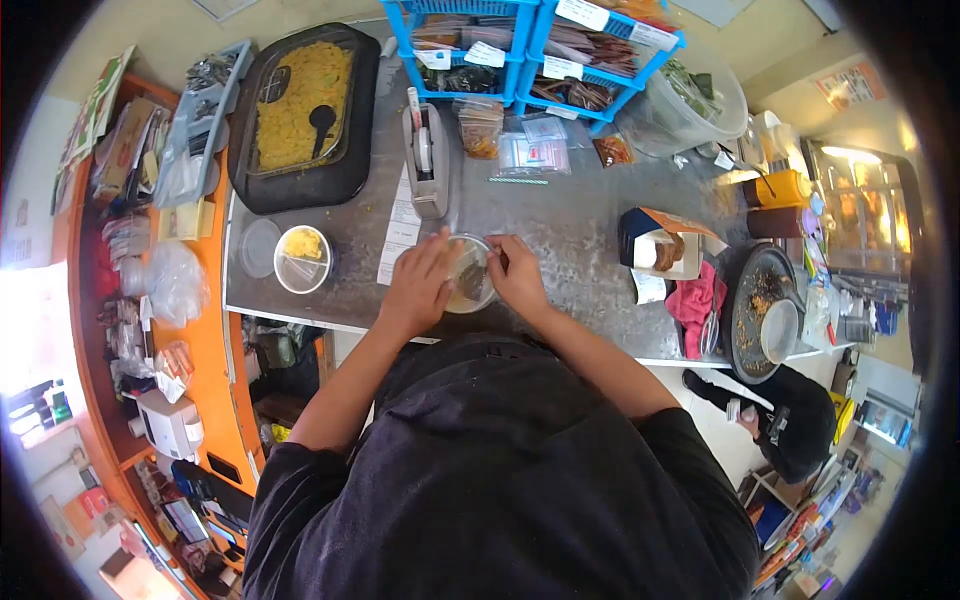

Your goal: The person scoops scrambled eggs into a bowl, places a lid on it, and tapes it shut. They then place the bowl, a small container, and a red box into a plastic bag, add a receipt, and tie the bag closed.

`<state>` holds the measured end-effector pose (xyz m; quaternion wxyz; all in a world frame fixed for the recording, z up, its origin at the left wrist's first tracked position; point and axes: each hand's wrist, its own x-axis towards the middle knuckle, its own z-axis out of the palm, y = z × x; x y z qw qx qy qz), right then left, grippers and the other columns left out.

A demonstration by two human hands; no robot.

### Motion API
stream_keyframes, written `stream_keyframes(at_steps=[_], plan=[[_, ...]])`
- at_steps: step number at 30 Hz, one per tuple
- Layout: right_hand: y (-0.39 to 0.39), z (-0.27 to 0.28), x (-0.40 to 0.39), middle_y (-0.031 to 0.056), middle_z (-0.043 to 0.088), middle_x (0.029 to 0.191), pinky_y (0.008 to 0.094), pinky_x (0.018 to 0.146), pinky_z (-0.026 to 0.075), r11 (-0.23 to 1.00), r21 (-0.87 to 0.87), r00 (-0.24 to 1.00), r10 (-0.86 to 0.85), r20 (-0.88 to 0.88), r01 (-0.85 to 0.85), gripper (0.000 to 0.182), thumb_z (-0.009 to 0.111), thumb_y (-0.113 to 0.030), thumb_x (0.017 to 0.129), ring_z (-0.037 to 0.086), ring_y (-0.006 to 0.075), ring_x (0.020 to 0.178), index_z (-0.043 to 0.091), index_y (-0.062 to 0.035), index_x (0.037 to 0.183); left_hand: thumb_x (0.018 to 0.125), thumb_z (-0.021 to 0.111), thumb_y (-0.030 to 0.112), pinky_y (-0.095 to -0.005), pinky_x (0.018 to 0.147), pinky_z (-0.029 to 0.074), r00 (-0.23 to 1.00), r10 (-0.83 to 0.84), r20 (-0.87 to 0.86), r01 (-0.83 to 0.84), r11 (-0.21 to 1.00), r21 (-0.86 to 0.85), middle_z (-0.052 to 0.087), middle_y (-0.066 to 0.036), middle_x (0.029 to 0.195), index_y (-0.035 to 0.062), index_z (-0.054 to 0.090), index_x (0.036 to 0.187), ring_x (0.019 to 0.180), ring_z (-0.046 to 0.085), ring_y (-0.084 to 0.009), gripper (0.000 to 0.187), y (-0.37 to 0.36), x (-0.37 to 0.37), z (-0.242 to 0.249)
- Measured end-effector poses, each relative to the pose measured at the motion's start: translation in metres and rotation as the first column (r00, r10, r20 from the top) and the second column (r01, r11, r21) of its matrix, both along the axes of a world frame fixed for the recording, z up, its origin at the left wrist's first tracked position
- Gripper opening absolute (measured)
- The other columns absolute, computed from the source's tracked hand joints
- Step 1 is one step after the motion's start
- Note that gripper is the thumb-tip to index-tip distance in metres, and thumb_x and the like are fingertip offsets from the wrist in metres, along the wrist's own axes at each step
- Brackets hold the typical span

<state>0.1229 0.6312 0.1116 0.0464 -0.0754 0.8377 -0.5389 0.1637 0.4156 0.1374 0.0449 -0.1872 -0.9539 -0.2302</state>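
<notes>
A round tub with a clear lid [470,283] stands at the near edge of the metal counter, in front of my body. My left hand [420,282] lies over its left side, fingers stretched across the lid and slightly blurred. On the right rim, my right hand [519,277] has its fingers bent and pressed against the lid's edge. The contents under the lid are hard to make out. To the left stands an open white tub [303,262] with yellow food and a small clear packet inside; a loose clear lid [260,248] lies beside it.
Behind my hands is a tape dispenser [427,160] on a paper strip [400,235]. A black tray [245,185] of yellow food sits back left, blue baskets [520,70] at the back. Rightward are an open box [690,262], a pink cloth [694,305], a round pan [745,340] and another person [800,425].
</notes>
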Motion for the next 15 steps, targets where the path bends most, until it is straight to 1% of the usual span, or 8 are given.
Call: stream_keyframes(at_steps=[1,3,6,7,9,10,12,15], plan=[[0.000,-0.002,0.002,0.0175,0.063,0.096,0.0399,0.072,0.052,1.000,-0.010,1.000,0.006,0.001,-0.006,0.025,0.062,-0.001,0.090,0.065,0.0328,0.081,0.066,-0.0015,0.114,0.086,0.071,0.032,-0.0521,0.114,0.031,0.997,-0.077,0.030,0.080,0.990,-0.114,0.037,-0.022,0.156,0.0050,0.042,0.149,0.142,0.038,-0.0393,0.074,0.002,0.002,-0.007],[0.000,-0.006,0.001,0.0182,0.064,0.098,0.0419,0.075,0.052,0.999,-0.027,1.000,0.016,-0.007,-0.016,0.024,0.062,-0.002,0.090,0.065,0.0348,0.086,0.067,-0.0025,0.114,0.084,0.074,0.036,-0.0530,0.115,0.031,0.998,-0.047,0.039,0.049,0.998,-0.042,0.035,-0.025,0.157,0.0047,0.040,0.150,0.143,0.037,-0.0408,0.081,0.005,0.003,-0.017],[-0.003,-0.021,-0.001,0.0191,0.065,0.099,0.0410,0.078,0.053,0.999,0.033,0.972,0.009,-0.233,-0.002,0.026,0.063,-0.001,0.088,0.065,0.0345,0.087,0.066,-0.0003,0.114,0.082,0.075,0.045,-0.0532,0.117,0.029,0.999,-0.036,0.005,0.035,0.996,0.080,0.034,-0.027,0.157,0.0040,0.037,0.152,0.144,0.034,-0.0435,0.089,0.006,0.002,-0.023],[-0.005,-0.036,0.002,0.0195,0.065,0.101,0.0436,0.082,0.052,1.000,0.026,0.967,-0.009,-0.254,0.016,0.027,0.064,-0.002,0.087,0.065,0.0367,0.093,0.066,-0.0009,0.114,0.082,0.075,0.049,-0.0531,0.117,0.029,0.998,-0.059,-0.011,0.060,0.990,0.129,0.034,-0.027,0.157,0.0037,0.036,0.152,0.145,0.033,-0.0444,0.092,0.008,0.001,-0.024],[-0.011,-0.054,0.006,0.0194,0.065,0.105,0.0467,0.087,0.052,0.996,0.024,0.953,-0.073,-0.294,0.084,0.027,0.065,-0.005,0.087,0.063,0.0385,0.101,0.067,-0.0026,0.114,0.078,0.077,0.056,-0.0524,0.120,0.026,0.988,0.001,0.154,-0.034,0.976,0.214,0.033,-0.028,0.157,0.0023,0.036,0.151,0.145,0.031,-0.0464,0.099,0.013,0.003,-0.022],[-0.012,-0.058,0.010,0.0188,0.065,0.106,0.0471,0.089,0.052,0.992,0.027,0.943,-0.111,-0.315,0.126,0.026,0.065,-0.008,0.088,0.062,0.0380,0.103,0.067,-0.0036,0.114,0.077,0.080,0.055,-0.0515,0.121,0.025,0.982,-0.006,0.186,-0.039,0.970,0.238,0.032,-0.029,0.156,0.0013,0.036,0.151,0.146,0.029,-0.0470,0.101,0.011,0.004,-0.025],[-0.007,-0.020,0.021,0.0169,0.063,0.109,0.0466,0.092,0.051,0.991,0.080,0.982,-0.093,-0.166,0.107,0.029,0.066,-0.012,0.089,0.060,0.0367,0.107,0.066,-0.0047,0.116,0.077,0.080,0.055,-0.0515,0.121,0.025,0.986,-0.029,0.166,-0.015,0.966,0.259,0.032,-0.027,0.156,0.0000,0.033,0.152,0.147,0.028,-0.0446,0.105,0.003,0.006,-0.035],[-0.018,-0.038,0.034,0.0135,0.061,0.110,0.0446,0.094,0.050,0.976,-0.017,0.952,-0.217,-0.216,0.218,0.030,0.067,-0.015,0.088,0.059,0.0341,0.108,0.064,-0.0051,0.117,0.080,0.078,0.058,-0.0536,0.120,0.023,0.958,-0.119,0.260,0.038,0.954,0.296,0.030,-0.027,0.157,-0.0017,0.030,0.154,0.148,0.026,-0.0446,0.106,-0.011,0.002,-0.034]])
